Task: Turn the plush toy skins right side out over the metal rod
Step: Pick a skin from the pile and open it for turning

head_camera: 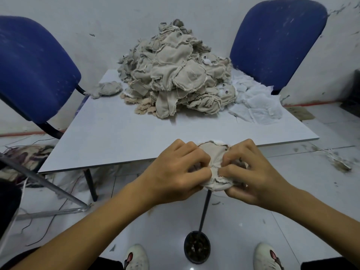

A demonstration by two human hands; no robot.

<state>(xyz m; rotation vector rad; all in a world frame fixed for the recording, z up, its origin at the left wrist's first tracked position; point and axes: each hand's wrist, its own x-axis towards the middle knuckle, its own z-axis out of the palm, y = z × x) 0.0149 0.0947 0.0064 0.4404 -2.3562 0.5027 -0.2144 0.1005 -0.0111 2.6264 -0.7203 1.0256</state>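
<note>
Plush skin [214,162], lower centre: pinched by left hand [179,172] and right hand [251,172] atop metal rod [204,211] (base on floor); skin heap [175,75] on counter [116,137], upper centre

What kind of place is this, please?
Probably a small, informal toy-sewing workshop: a big pile of plush toy skins on a low table, a metal rod standing in a floor base, and thread scraps on the tiled floor.

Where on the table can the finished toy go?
The table is bare along its near half, between the beige skin pile and the edge by both hands. The far half is crowded: the pile, white scraps on the right, a small lump on the left.
</note>
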